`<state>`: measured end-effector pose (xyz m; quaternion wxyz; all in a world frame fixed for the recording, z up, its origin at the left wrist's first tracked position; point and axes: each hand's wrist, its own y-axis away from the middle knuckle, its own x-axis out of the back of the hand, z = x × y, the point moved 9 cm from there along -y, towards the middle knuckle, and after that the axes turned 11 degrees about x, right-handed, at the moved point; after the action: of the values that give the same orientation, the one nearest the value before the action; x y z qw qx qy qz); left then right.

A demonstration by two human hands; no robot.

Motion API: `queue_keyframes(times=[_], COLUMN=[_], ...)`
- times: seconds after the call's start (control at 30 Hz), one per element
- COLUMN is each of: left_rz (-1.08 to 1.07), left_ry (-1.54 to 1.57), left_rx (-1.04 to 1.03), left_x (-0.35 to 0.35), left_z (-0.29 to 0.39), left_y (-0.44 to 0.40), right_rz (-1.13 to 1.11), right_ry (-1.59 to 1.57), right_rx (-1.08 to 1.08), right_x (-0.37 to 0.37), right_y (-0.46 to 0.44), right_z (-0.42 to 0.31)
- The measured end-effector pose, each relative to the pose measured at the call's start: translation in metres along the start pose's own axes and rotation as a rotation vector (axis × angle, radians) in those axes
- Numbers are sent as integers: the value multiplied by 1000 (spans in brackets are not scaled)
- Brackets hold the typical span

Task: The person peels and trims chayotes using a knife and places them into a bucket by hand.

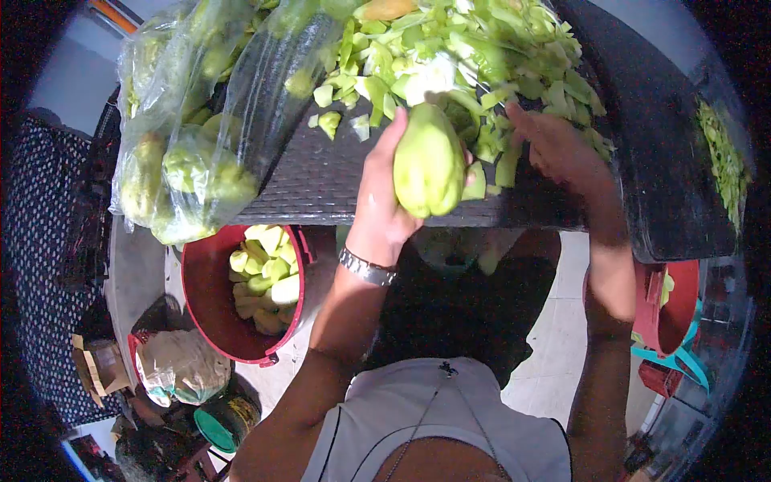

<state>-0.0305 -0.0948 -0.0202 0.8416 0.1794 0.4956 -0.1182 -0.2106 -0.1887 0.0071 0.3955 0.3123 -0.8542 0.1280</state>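
My left hand (377, 197) is wrapped around a pale green chayote (430, 161), holding it upright above the near edge of the dark woven tabletop (309, 189). To its right, in shadow, my right hand (554, 145) is closed with the index finger reaching forward. A thin-bladed tool (483, 85) seems to extend from it over the peelings; its handle is hidden in the fingers. A heap of green peelings (554, 76) covers the table beyond both hands, with several loose pieces near the chayote.
Clear plastic bags of chayotes (189, 173) lie at the table's left. Below stands a red bucket (193, 281) of peeled pieces, with another red bucket (683, 309) at right. A dark chair-like surface (666, 161) borders the table's right side. A stuffed sack (181, 361) sits lower left.
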Motion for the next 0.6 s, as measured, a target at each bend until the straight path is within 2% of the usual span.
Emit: queue_keyframes(times=[0.03, 0.07, 0.13, 0.23, 0.27, 0.3, 0.33, 0.4, 0.5, 0.6], left_rz=[142, 154, 194, 233, 244, 247, 195, 83, 292, 232], left_ry=[9, 112, 118, 61, 28, 26, 56, 51, 47, -54], left_rx=[-37, -38, -55, -148, -188, -313, -248, -164, -338, -336], left_x=[10, 10, 1, 3, 5, 3, -1, -14, -5, -10], left_z=[3, 4, 10, 13, 11, 18, 13, 6, 10, 13], left_y=[0, 1, 5, 6, 6, 7, 5, 7, 9, 11], right_rz=[28, 56, 231, 373, 348, 325, 305, 307, 331, 311], right_ry=[11, 22, 88, 53, 74, 97, 121, 174, 212, 186], right_rx=[-29, -58, -128, 56, 120, 187, 253, 239, 262, 292], right_x=[4, 9, 16, -5, -17, -26, -32, -41, -38, -31], right_y=[-1, -1, 5, 34, 43, 51, 54, 54, 51, 48], right_z=[-3, -6, -18, -76, -91, -105, -115, -114, -111, -111])
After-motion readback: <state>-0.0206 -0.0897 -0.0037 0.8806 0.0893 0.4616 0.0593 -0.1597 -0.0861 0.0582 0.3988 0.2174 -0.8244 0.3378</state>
